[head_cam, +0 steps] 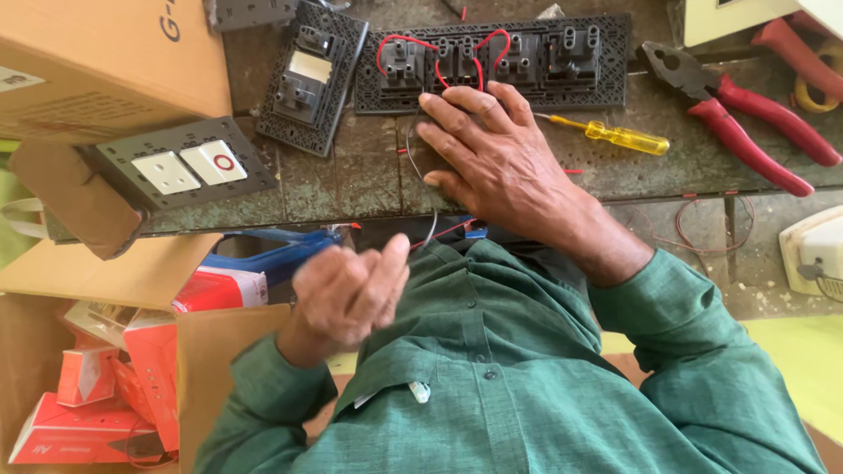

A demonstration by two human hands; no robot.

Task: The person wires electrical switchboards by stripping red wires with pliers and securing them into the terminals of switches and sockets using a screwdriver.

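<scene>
1. The right hand [500, 162] lies flat, palm down, on the surface [369, 184], its fingers [457, 101] spread and pressing the near edge of the long plate [492, 61], which sits face down at 12 o'clock. It grips nothing.
2. The left hand [347, 294] is raised near the chest at 7 o'clock, fingers curled loosely; it is blurred, and I cannot tell whether it pinches the thin wire [420, 189] that runs from under the right hand toward the body.
3. Risk: a tug on that wire could drag the plate, since only fingertip pressure holds it.
4. Risk: the red loops [399, 44] on the plate's backs stand proud; fingers sliding up could snag and loosen them.
5. Risk: the plate lies close to the surface's edge side; a slip of the palm could shove it askew.
6. Around: a smaller plate [307, 75] at 11 o'clock, a plate with 2 white switches [189, 167] at 9 o'clock, a yellow screwdriver [615, 136] at 2 o'clock, red pliers [738, 127] at 3 o'clock.
7. The screwdriver lies just beside the right hand, within reach of a stray knuckle.
8. A carton [97, 66] at 10 o'clock crowds the switches; red boxes [114, 377] fill an open box at 8 o'clock.
</scene>
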